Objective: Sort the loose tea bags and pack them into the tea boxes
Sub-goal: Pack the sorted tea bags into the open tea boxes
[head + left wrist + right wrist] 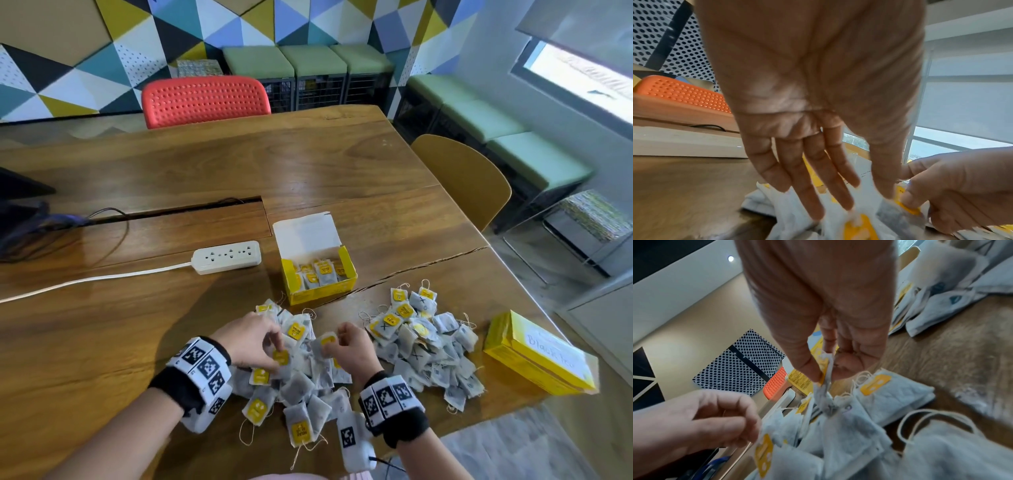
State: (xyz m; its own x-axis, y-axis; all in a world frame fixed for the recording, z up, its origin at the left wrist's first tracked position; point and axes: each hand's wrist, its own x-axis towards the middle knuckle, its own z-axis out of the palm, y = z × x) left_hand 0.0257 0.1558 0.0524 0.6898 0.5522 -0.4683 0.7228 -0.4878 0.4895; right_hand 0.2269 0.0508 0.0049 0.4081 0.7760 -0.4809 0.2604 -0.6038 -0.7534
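Right hand [824, 337] pinching 1 tea bag [825, 386] by its top above the near pile [294, 387], left hand [248, 341] pinching another's tag; light, limp, tearable, best taken at tag.

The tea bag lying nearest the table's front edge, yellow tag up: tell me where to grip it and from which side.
Pinch the tea bag by its yellow tag, coming straight down from above. It lies flat at the pile's near edge with the tag face up; the tag looks stiffer than the soft pouch. The right hand is closer, though it already pinches another bag.
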